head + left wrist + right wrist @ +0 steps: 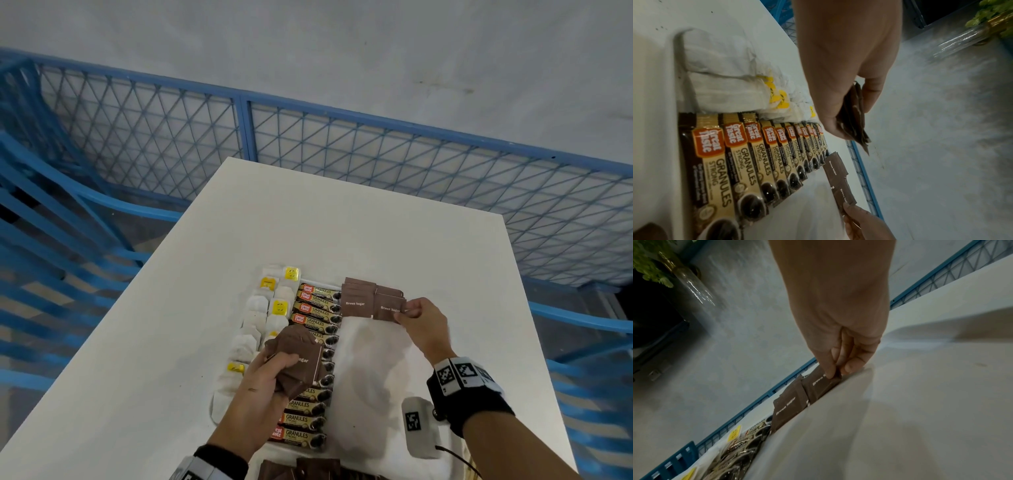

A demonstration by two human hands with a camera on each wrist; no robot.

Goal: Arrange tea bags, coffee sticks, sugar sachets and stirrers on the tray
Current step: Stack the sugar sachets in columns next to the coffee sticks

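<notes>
meanwhile, left grip (270, 371) clutching a stack of sugar sachets (298, 359); right grip (419, 317) pinching one brown sugar sachet (387, 308) beside coffee sticks (317, 310) on white worktop (342, 222).

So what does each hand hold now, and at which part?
The left hand grips a bunch of brown sugar sachets round its lower part. The right hand pinches one brown sugar sachet at its right edge.
</notes>
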